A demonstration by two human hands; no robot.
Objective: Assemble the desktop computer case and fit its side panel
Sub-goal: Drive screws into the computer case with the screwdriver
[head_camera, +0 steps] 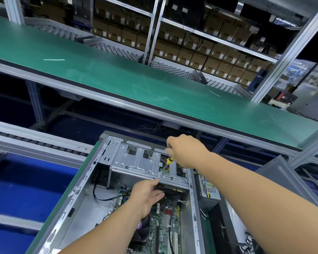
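An open grey computer case [84, 182] lies flat below me, its green motherboard [165, 228] exposed. A silver drive cage [136, 162] spans its far end. My right hand [185, 149] is closed around a yellow-and-black screwdriver [168, 162], whose tip rests on a screw near the cage's front edge. My left hand [147, 195] reaches under that front edge, fingers curled against a dark part beneath the cage; what it touches is partly hidden. A grey side panel [283, 180] leans at the right.
A long green conveyor belt [117, 76] runs across behind the case. Shelves of brown cardboard boxes [191, 46] stand beyond it. A roller track [35, 143] lies at the left. A power supply with coloured wires [208, 187] sits just right of the case.
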